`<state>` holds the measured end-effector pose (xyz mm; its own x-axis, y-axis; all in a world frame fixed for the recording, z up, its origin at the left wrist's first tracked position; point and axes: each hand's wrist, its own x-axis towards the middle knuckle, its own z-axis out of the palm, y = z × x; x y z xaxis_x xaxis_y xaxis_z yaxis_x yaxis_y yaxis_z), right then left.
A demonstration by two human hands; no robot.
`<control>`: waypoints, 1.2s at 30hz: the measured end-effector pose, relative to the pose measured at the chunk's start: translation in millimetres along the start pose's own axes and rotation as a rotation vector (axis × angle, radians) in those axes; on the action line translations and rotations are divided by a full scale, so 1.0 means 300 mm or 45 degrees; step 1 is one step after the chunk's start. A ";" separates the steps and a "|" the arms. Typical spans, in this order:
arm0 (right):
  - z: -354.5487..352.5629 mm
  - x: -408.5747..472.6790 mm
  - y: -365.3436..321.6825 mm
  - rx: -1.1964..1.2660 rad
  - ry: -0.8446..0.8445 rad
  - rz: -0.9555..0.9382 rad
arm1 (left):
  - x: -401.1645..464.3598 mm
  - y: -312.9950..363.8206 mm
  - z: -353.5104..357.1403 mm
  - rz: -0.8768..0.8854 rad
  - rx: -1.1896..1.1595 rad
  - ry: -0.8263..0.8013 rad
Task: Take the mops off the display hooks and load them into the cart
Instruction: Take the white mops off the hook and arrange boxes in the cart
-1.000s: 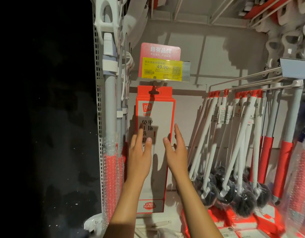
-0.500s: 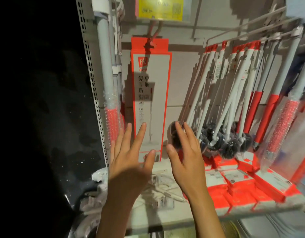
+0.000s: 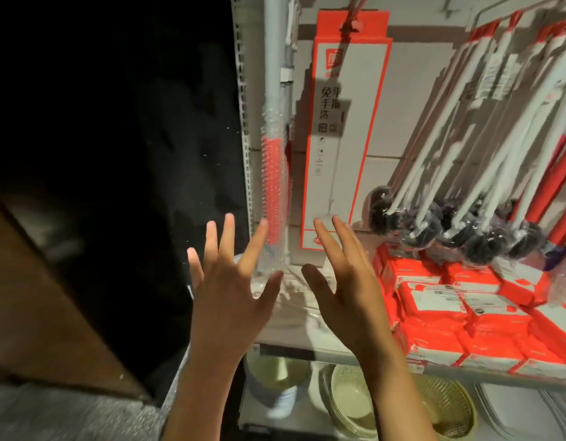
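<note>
Both hands empty, fingers spread: left hand [image 3: 230,281] by the wrapped mop [image 3: 273,173], right hand [image 3: 345,281] under the box [image 3: 342,135]. I'd grab the box low on both sides, then lift it up off its hook [image 3: 351,22] before pulling out.

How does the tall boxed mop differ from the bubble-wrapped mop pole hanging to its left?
The boxed mop is a flat, wide white carton with orange edges and printed text; the bubble-wrapped mop pole is a thin round tube, grey above and red below. The box is cardboard, the pole's cover clear plastic. Both hang upright above the shelf.
</note>
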<state>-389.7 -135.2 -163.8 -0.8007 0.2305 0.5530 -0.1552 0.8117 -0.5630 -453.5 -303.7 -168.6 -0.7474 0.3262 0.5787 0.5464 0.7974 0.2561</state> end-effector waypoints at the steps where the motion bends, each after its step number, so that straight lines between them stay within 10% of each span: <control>1: 0.004 -0.018 -0.010 0.011 -0.001 -0.062 | -0.029 -0.003 -0.014 -0.033 0.007 -0.006; 16: 0.045 -0.493 -0.264 0.178 -0.451 -0.422 | -0.749 0.054 -0.388 -0.779 0.301 -0.224; 36: 0.142 -1.042 -1.053 0.756 -1.144 -0.807 | -1.563 0.032 -1.075 -1.419 0.569 0.228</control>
<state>-115.1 -486.4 -185.0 -0.5647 -0.7496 0.3452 -0.7075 0.2244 -0.6701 24.1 -612.7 -187.8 -0.6422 -0.6967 0.3196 -0.5676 0.7125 0.4126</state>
